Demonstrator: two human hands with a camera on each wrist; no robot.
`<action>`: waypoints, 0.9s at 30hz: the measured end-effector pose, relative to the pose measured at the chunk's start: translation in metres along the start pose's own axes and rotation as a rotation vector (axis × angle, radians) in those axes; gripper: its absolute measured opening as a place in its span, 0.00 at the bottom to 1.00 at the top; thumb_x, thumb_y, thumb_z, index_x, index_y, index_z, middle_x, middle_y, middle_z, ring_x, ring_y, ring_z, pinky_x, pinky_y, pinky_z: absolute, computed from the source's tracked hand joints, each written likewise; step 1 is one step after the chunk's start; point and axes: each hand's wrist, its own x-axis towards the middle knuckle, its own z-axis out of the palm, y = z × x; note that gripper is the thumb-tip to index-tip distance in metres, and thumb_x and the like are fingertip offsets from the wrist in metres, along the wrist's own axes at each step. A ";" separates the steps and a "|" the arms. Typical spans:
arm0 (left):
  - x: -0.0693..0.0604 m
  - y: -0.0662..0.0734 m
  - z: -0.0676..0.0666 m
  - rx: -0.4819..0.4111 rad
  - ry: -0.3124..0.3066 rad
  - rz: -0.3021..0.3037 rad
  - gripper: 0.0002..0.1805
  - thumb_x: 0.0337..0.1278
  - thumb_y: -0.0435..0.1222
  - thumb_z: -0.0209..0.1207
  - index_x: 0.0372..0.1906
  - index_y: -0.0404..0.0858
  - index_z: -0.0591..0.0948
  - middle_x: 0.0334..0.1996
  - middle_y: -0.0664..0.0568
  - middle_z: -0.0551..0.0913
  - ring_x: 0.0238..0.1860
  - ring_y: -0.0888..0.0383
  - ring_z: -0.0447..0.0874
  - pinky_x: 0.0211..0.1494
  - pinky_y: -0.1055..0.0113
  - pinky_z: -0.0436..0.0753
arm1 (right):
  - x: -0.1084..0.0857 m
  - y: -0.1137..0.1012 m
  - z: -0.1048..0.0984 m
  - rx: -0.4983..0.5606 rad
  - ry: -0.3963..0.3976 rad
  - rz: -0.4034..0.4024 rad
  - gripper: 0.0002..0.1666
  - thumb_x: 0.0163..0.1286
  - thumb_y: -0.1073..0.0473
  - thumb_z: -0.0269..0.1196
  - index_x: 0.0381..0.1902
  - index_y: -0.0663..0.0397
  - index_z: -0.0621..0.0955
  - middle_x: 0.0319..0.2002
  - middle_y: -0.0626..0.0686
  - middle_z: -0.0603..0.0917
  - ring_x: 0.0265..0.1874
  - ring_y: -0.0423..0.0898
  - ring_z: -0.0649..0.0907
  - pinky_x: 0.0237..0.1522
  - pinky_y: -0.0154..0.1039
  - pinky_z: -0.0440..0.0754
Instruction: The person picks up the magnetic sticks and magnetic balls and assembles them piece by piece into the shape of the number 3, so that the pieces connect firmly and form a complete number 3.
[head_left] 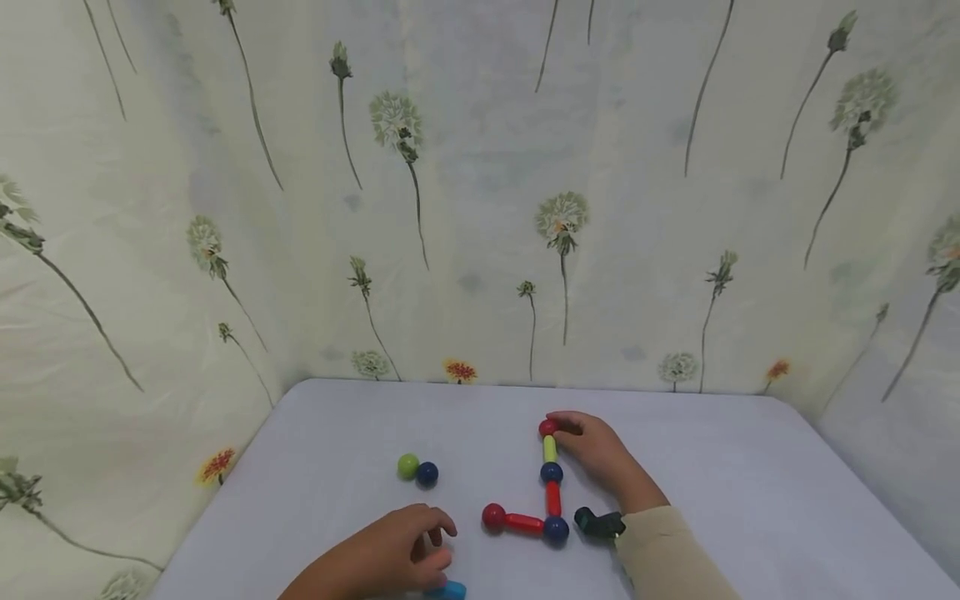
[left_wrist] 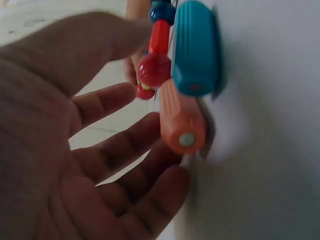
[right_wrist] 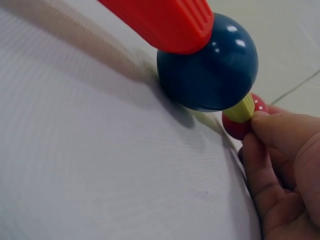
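My right hand pinches the red ball at the far end of an L-shaped chain of balls and rods. From that ball run a yellow-green rod, a dark blue ball, a red rod and a dark blue corner ball. Another red rod leads left to a red ball. My left hand has loosely bent fingers and grips nothing. In the left wrist view, its fingertips are close to an orange rod, beside a blue rod; contact is unclear.
A green ball and a dark blue ball sit together left of the chain. The white table ends at a flower-patterned curtain. A dark wrist device is on my right wrist.
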 end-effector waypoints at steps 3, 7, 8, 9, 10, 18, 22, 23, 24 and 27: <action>-0.004 0.000 0.000 -0.048 -0.028 -0.011 0.10 0.68 0.48 0.67 0.49 0.53 0.82 0.34 0.61 0.84 0.34 0.61 0.82 0.40 0.67 0.81 | 0.000 0.003 0.002 -0.002 0.003 0.008 0.24 0.76 0.54 0.65 0.67 0.37 0.81 0.66 0.49 0.82 0.72 0.57 0.74 0.71 0.62 0.71; -0.007 0.000 0.001 -0.079 -0.039 -0.002 0.06 0.70 0.47 0.66 0.41 0.51 0.83 0.31 0.59 0.83 0.32 0.61 0.81 0.38 0.68 0.81 | 0.001 0.006 0.004 0.000 -0.004 0.012 0.23 0.76 0.53 0.65 0.67 0.36 0.81 0.66 0.48 0.82 0.72 0.56 0.75 0.71 0.62 0.72; -0.008 0.000 0.001 -0.076 -0.038 0.002 0.06 0.70 0.47 0.65 0.40 0.51 0.83 0.31 0.59 0.83 0.32 0.61 0.81 0.37 0.68 0.81 | 0.001 0.006 0.004 0.001 -0.005 0.012 0.23 0.76 0.53 0.65 0.67 0.36 0.81 0.65 0.48 0.82 0.72 0.56 0.75 0.71 0.62 0.72; -0.008 0.000 0.001 -0.071 -0.037 -0.004 0.06 0.70 0.47 0.65 0.40 0.52 0.83 0.31 0.59 0.83 0.31 0.61 0.81 0.37 0.68 0.81 | 0.002 0.006 0.003 0.002 -0.003 0.008 0.23 0.76 0.53 0.65 0.67 0.36 0.81 0.65 0.48 0.83 0.72 0.56 0.75 0.71 0.62 0.72; -0.008 0.000 0.000 -0.065 -0.037 -0.014 0.06 0.71 0.48 0.65 0.40 0.52 0.83 0.30 0.59 0.83 0.31 0.61 0.81 0.37 0.67 0.81 | 0.003 0.006 0.003 0.005 -0.002 0.007 0.23 0.76 0.53 0.65 0.67 0.36 0.81 0.65 0.47 0.83 0.72 0.56 0.75 0.72 0.62 0.71; -0.003 0.001 -0.001 -0.039 -0.020 -0.056 0.07 0.70 0.50 0.65 0.39 0.53 0.84 0.30 0.58 0.84 0.32 0.60 0.81 0.37 0.65 0.80 | 0.004 0.006 0.001 0.006 0.006 0.001 0.23 0.76 0.54 0.65 0.67 0.37 0.81 0.65 0.48 0.83 0.71 0.56 0.75 0.71 0.62 0.72; -0.001 -0.002 0.000 -0.015 -0.001 -0.058 0.09 0.68 0.50 0.67 0.37 0.52 0.84 0.29 0.59 0.82 0.31 0.61 0.80 0.37 0.66 0.79 | 0.003 0.007 0.001 0.008 0.010 0.001 0.23 0.76 0.54 0.65 0.67 0.38 0.81 0.64 0.49 0.83 0.71 0.57 0.76 0.71 0.62 0.72; -0.001 -0.002 0.000 -0.002 0.005 -0.058 0.09 0.68 0.51 0.67 0.36 0.52 0.84 0.28 0.60 0.82 0.31 0.62 0.79 0.36 0.66 0.79 | 0.003 0.007 0.002 0.011 0.011 0.002 0.23 0.76 0.54 0.66 0.66 0.38 0.81 0.64 0.49 0.83 0.71 0.57 0.76 0.71 0.61 0.72; 0.000 -0.002 0.000 0.014 0.011 -0.056 0.10 0.68 0.51 0.67 0.35 0.51 0.84 0.27 0.60 0.81 0.30 0.62 0.78 0.35 0.67 0.78 | 0.003 0.007 0.002 0.013 0.011 0.001 0.23 0.76 0.54 0.66 0.66 0.38 0.81 0.64 0.49 0.83 0.71 0.57 0.76 0.71 0.61 0.72; 0.001 -0.002 0.001 0.041 0.021 -0.055 0.13 0.67 0.52 0.67 0.32 0.51 0.84 0.24 0.60 0.79 0.28 0.63 0.76 0.33 0.67 0.76 | 0.004 0.006 0.002 0.013 0.007 -0.005 0.23 0.76 0.53 0.66 0.67 0.38 0.81 0.64 0.49 0.83 0.71 0.57 0.75 0.71 0.62 0.72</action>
